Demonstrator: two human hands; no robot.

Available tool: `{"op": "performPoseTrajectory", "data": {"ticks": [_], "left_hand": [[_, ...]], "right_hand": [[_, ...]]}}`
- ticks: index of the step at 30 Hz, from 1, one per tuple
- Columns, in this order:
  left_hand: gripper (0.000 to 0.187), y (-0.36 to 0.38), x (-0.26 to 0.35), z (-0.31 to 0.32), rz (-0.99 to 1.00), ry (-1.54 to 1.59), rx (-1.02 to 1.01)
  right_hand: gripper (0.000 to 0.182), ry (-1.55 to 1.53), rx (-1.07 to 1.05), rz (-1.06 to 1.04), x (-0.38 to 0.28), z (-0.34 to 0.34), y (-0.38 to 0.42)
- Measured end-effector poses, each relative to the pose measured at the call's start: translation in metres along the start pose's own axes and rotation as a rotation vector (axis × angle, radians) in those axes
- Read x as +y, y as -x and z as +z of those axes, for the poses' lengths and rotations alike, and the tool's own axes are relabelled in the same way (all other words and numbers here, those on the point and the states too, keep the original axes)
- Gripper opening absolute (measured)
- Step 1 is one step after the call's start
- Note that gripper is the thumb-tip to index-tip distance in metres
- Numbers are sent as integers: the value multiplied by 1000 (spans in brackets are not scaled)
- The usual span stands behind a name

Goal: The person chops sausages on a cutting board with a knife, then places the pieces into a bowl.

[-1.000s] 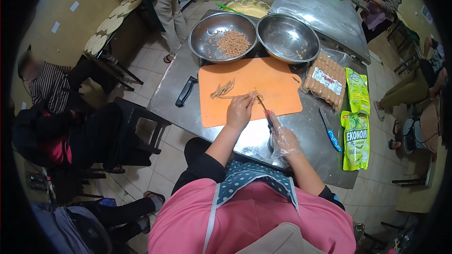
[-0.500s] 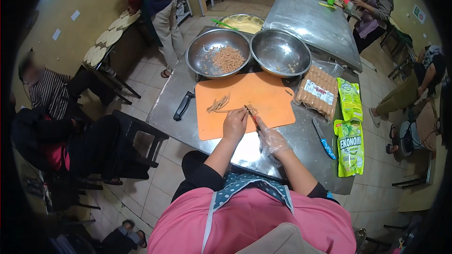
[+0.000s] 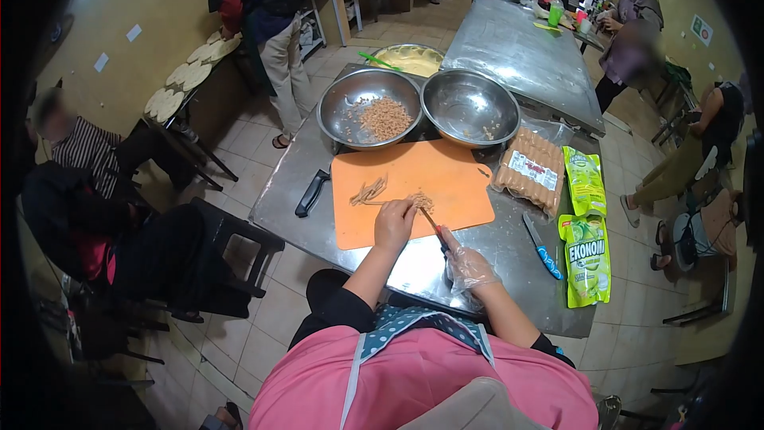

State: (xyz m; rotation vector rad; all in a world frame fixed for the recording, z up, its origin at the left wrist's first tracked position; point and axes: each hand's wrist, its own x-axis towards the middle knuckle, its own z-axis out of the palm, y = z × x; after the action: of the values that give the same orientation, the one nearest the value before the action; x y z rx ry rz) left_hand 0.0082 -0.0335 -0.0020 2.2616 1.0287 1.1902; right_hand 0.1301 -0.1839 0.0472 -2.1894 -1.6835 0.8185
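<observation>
On the orange cutting board [image 3: 454,171], my bare left hand [image 3: 393,227] has its fingers closed and pressed down on thin sausage strips, mostly hidden under them. My right hand [image 3: 471,264], in a clear plastic glove, grips a knife [image 3: 430,221] whose blade lies beside the left fingertips. Small chopped sausage pieces [image 3: 422,201] lie around the blade tip. To the left of my left hand is a small pile of cut sausage strips [image 3: 369,189]. Behind the board, one steel bowl [image 3: 330,115] contains chopped pieces; a second steel bowl [image 3: 454,99] has a few bits.
A black-handled tool [image 3: 313,193] lies left of the board. To the right are packed sausages [image 3: 528,171], a blue-handled knife [image 3: 544,253] and green pouches [image 3: 585,263]. A basin of yellow mixture [image 3: 414,56] stands behind the bowls. Several people are around the room.
The knife and right hand have tilted slightly away from my left fingertips. The chopped pieces by the blade show more plainly. The whole view has shifted a little.
</observation>
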Motion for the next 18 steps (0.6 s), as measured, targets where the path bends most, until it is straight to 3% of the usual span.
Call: {"op": "performPoseTrajectory", "data": {"ticks": [18], "left_hand": [[11, 2, -2, -1, -2, 10, -16]], "right_hand": [[56, -18, 69, 6, -8, 1, -25]]}}
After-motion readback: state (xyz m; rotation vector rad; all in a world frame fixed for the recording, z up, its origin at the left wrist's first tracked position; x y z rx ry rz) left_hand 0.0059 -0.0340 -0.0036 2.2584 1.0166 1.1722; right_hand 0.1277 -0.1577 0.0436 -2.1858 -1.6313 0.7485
